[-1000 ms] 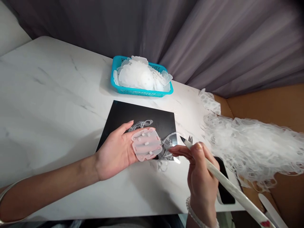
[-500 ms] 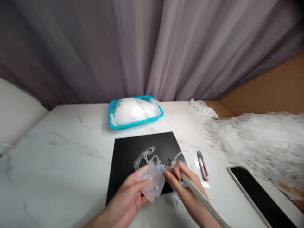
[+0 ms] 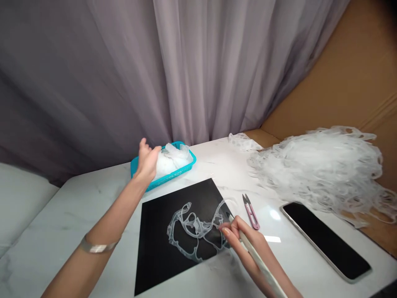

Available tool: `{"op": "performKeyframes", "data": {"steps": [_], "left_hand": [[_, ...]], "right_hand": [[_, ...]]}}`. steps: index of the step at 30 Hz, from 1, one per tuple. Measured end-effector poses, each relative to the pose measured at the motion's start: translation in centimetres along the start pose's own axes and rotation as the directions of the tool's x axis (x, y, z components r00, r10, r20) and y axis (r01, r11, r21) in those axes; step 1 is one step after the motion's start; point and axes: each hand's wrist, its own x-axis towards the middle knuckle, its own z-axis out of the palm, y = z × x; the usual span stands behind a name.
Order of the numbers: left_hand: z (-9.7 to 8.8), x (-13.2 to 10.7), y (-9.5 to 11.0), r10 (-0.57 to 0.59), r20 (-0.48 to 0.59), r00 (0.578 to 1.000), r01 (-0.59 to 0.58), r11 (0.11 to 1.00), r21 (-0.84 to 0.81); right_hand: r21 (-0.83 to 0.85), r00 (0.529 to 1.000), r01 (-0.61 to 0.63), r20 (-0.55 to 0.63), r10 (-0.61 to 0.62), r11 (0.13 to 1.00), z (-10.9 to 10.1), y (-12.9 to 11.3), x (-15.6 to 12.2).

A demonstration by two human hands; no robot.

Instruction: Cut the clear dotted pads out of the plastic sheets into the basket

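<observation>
My left hand (image 3: 148, 159) is over the left end of a blue plastic basket (image 3: 169, 178), fingers apart, with no piece visible in it. The basket holds a heap of thin white translucent pieces (image 3: 178, 155). In my right hand (image 3: 245, 236) is a craft knife (image 3: 259, 261) with a long pale handle and a small dark pointed tip. The fingertips of that hand are at the right edge of a translucent lacy cut-out sheet (image 3: 198, 227), which lies on a black square mat (image 3: 155, 256).
Pink thread snips (image 3: 252, 213) lie right of the mat. Farther right are a phone (image 3: 325, 240) and a large pile of white lacy scraps (image 3: 322, 165) by a cardboard sheet (image 3: 335, 74). A small white piece (image 3: 243, 142) lies at the back. A grey curtain (image 3: 192, 66) hangs behind.
My left hand has gone from above the mat to the basket, and the oval translucent piece it held is no longer seen in it. The right hand stays by the lacy sheet. The view has turned.
</observation>
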Motion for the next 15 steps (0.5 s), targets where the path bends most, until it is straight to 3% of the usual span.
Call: {"op": "performKeyframes", "data": {"steps": [3, 5, 7, 9, 12, 15], "left_hand": [[-2.8, -3.7, -2.0, 0.110, -0.044, 0.993, -0.107, 0.992, 0.061], [-5.4, -7.1, -3.6, 0.113, -0.044, 0.993, -0.105, 0.984, 0.147], [-7.8, -10.5, -4.9, 0.041, 0.001, 0.999, -0.040, 0.968, 0.246], [-9.2, -13.2, -5.9, -0.158, 0.116, 0.981, 0.104, 0.922, 0.373], [-9.0, -16.3, -7.2, -0.390, 0.280, 0.877, 0.209, 0.835, 0.509], [-7.0, -18.5, -8.4, -0.406, 0.423, 0.810, 0.154, 0.843, 0.515]], "right_hand": [[-0.170, 0.996, 0.067, 0.077, -0.055, 0.983, -0.8, 2.3, 0.0], [-0.280, 0.991, 0.133, 0.054, -0.123, 0.951, -1.3, 3.3, 0.3], [-0.361, 0.984, 0.176, 0.089, -0.153, 0.916, -1.5, 3.6, 0.7], [-0.391, 0.978, 0.186, 0.159, -0.133, 0.901, -1.3, 3.2, 1.0], [-0.394, 0.954, 0.185, 0.292, -0.068, 0.900, 0.3, 2.5, 1.1], [-0.392, 0.909, 0.272, 0.405, -0.101, 0.879, 2.6, 2.5, 0.6]]}}
